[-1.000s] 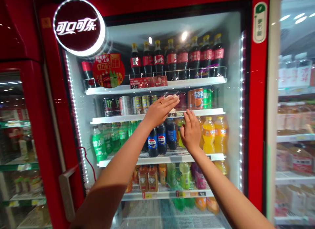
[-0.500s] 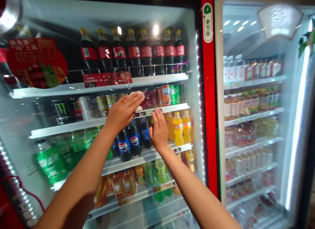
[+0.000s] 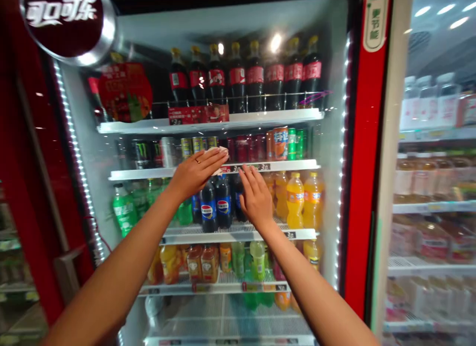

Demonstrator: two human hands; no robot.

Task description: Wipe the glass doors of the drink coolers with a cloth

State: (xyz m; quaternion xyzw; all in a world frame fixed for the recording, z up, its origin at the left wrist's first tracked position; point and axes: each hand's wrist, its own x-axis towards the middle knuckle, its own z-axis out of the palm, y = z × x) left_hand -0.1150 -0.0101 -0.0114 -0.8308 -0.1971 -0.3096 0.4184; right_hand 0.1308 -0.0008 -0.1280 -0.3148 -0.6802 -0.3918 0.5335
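My left hand [image 3: 197,172], with a ring on one finger, lies flat on the glass door [image 3: 230,24] of a red Coca-Cola drinks fridge and presses a white cloth [image 3: 219,155] against the pane. My right hand [image 3: 255,197] rests on the same glass, fingers spread, holding nothing. Behind the glass, blue Pepsi bottles [image 3: 215,204] stand just below and between my hands. Cans [image 3: 193,147] line the shelf above them, and my left hand hides part of that row.
Cola bottles [image 3: 238,78] fill the fridge's top shelf, orange soda bottles [image 3: 301,202] stand to the right of my right hand, and green bottles [image 3: 124,214] stand to the left. A second glass-door fridge [image 3: 431,187] with bottled drinks adjoins on the right. A door handle [image 3: 67,271] sits at lower left.
Both hands have slid slightly left across the glass, with the white cloth still under my left hand. The view has shifted, so the fridge sits further left than one second ago.
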